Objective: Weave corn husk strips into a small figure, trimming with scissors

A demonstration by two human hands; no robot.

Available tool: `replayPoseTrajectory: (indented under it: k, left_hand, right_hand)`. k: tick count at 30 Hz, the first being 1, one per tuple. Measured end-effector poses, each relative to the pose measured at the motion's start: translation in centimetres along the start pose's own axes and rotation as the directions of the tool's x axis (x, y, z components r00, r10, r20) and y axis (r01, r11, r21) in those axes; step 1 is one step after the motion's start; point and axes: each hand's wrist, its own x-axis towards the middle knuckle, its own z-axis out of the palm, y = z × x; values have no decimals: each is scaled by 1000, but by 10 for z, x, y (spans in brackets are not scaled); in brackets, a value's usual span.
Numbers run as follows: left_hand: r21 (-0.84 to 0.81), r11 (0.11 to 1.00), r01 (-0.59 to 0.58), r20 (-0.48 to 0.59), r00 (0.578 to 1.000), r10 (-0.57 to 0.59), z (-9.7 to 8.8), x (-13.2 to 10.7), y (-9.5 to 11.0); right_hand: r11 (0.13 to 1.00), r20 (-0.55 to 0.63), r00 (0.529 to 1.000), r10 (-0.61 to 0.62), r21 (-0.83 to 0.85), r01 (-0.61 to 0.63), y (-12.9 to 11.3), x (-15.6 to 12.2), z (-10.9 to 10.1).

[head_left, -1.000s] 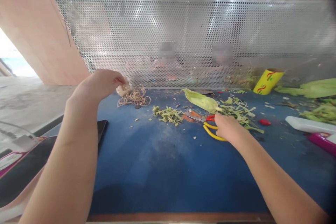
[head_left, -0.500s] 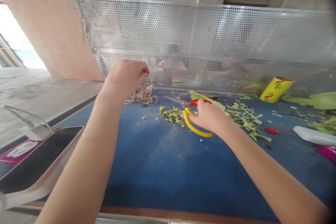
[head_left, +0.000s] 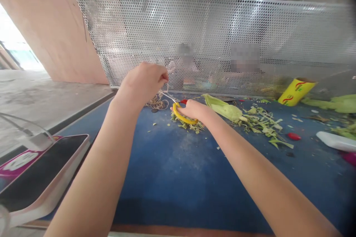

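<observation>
Twine (head_left: 159, 103) is lying in one loose tangle at about eleven o'clock on the blue table (head_left: 180, 185), taking the middle of the tabletop as the clock's centre and the perforated screen (head_left: 155, 29) as twelve. The left hand (head_left: 144, 81) is closing its fingers in a pinch above the tangle, and one pale strand is hanging from the fingertips. The right hand (head_left: 194, 109) is gripping one pair of scissors (head_left: 179, 116) by its yellow and red handles, with the blades pointing towards ten o'clock at the strand just below the left fingertips. Whether the blades are touching the strand, I cannot tell.

One small heap of chopped green bits (head_left: 194, 127) is sitting at twelve o'clock, partly under the yellow handle. One pale green husk (head_left: 222, 109) is resting at one o'clock, its lower end meeting one spread of green shreds (head_left: 263, 124) at two o'clock. One yellow tube (head_left: 297, 92) is leaning at two o'clock, farther out than the shreds. One red piece (head_left: 294, 136) and one white object (head_left: 335, 141) are lying near three o'clock. One pale-rimmed device with a dark face (head_left: 41, 174) is occupying the spot between eight and nine. Two people are showing dimly through the screen.
</observation>
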Motion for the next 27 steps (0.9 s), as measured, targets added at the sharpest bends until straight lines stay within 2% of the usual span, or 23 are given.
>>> replayPoseTrajectory:
  k: [12,19,27]
  left_hand:
    - [-5,1000,-24,-8,1000,24,0,-2,2]
    - [-2,1000,-14,-13,1000,14,-4,-2,5]
    - [-78,996,31,-52,998,-35,-9,-6,4]
  right_hand:
    - [997,28,997,-76,-11,76,-7,20,6]
    - [994,-31,995,-92,-56,91,-5,24,12]
    - [995,-52,998,-39,-94,34,-10,21,11]
